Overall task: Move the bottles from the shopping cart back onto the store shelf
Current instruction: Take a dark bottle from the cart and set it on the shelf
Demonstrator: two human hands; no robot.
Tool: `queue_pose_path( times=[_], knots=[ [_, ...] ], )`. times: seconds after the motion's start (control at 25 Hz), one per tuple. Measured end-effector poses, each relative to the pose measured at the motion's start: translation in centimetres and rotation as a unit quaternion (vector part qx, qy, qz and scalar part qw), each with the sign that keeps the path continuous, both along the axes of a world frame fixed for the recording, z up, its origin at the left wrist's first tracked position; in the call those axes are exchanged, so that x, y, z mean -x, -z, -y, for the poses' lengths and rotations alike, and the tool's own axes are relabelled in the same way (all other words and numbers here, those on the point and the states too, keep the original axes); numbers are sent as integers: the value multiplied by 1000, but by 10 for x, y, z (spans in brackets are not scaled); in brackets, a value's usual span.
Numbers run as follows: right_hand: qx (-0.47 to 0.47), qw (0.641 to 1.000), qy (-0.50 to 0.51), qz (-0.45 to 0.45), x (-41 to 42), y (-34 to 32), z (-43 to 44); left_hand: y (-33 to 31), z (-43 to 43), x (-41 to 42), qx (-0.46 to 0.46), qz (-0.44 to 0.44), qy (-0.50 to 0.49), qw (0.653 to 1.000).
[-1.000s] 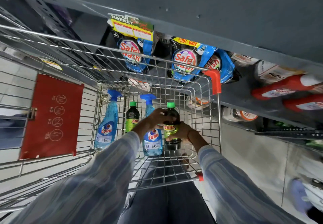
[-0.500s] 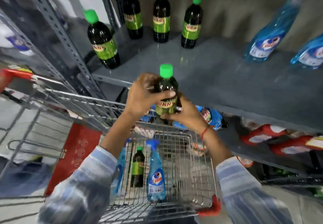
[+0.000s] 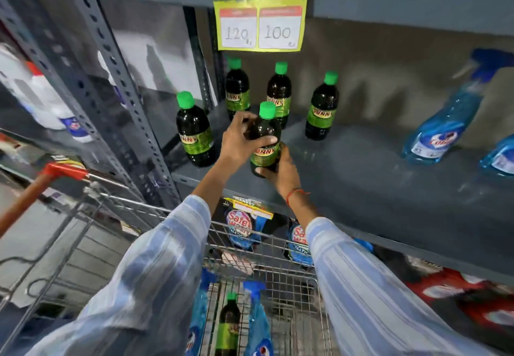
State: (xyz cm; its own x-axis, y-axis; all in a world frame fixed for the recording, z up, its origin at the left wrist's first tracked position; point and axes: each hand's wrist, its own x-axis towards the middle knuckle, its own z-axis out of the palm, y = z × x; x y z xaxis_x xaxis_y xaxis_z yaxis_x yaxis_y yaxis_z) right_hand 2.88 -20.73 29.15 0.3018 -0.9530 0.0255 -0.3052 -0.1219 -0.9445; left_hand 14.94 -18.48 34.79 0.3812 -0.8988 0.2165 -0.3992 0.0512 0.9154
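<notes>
Both hands — left hand (image 3: 237,140), right hand (image 3: 281,171) — grip clamped on dark bottle (image 3: 265,144), seemingly just above shelf (image 3: 361,177).

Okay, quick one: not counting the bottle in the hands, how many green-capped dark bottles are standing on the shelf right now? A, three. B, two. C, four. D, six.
C: four stand on the shelf, at and, behind the held bottle.
</notes>
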Motion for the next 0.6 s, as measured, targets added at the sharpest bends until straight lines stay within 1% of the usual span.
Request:
queue_pose_path(
  times=[0.04,0.12,0.16,0.24,0.32,0.36,0.4,0.44,0.48,0.52,0.56,0.6],
  knots=[
    [-1,1000,3,1,-3,1,4,0,3,-3,-4,-3,1,1000],
    [27,999,5,-47,-7,-2,10,-5,6,-5,-13,-2,1,1000],
    [38,998,9,-54,-7,-5,8,-8,3,-3,-9,7,-2,1000],
    [82,995,44,-22,-2,-4,-5,-5,-13,5,38,35,-16,999],
    [183,979,91,11,8,18,-38,25,-46,18,104,40,-58,992],
    [215,971,106,10,15,41,-62,55,-68,27,109,40,-85,990],
    [227,968,107,-3,22,64,-86,85,-91,35,94,45,-104,989],
    [215,972,94,-28,30,90,-110,118,-114,41,57,46,-115,991],
    [181,979,71,-57,36,117,-130,150,-134,45,3,33,-120,992],
    [120,988,44,-88,42,146,-147,184,-149,45,-69,12,-119,990],
    [39,992,13,-116,45,175,-161,218,-162,42,-156,-5,-111,981],
    [-48,988,-21,-142,48,201,-173,249,-172,36,-252,-14,-98,963]
  ],
)
